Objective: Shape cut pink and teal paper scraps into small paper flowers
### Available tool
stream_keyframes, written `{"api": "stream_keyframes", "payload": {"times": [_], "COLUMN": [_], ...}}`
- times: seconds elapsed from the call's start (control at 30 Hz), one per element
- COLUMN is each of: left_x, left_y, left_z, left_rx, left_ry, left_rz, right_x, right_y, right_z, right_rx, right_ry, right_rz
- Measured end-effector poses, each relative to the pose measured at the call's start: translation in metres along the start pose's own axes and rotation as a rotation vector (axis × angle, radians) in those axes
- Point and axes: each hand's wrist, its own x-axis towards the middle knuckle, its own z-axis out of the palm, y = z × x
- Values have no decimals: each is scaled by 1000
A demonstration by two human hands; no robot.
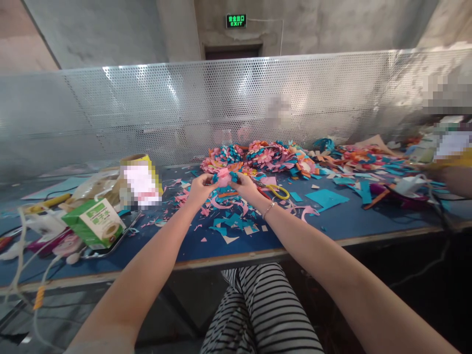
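Observation:
Between my two hands is a small paper flower (223,179), pink in the middle with teal-blue petals around it. My left hand (203,189) pinches its left side, and my right hand (245,187) grips its right side. Both hands are above the blue table (206,246). Just behind them lies a heap of pink, orange and blue paper flowers (265,156). Scissors with yellow handles (278,191) rest beside my right wrist. Blue and pink paper scraps (236,223) are scattered beneath my hands.
A green and white carton (96,223) stands on a tray at the left, near a yellow container (142,179) and white cables (24,246). Blue paper (327,198) lies at the right. Perforated metal sheeting (184,108) closes off the back. Another person's arm (452,179) reaches in at far right.

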Motion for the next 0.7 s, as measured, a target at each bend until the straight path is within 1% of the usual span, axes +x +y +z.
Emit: {"api": "stream_keyframes", "payload": {"times": [0.2,0.37,0.53,0.7], "left_x": [1,4,7,8], "left_y": [2,2,1,-2], "left_z": [-2,-3,-3,-4], "left_rx": [35,72,92,66], "left_ry": [-19,-44,-62,-102], "left_rz": [29,34,-9,-41], "right_x": [-2,1,3,2], "right_y": [-3,-2,-3,-8], "right_z": [1,0,-2,-4], "right_rx": [-10,-103,-110,-121], "right_ry": [-20,-37,-76,-69], "right_rz": [11,-12,-22,-12]}}
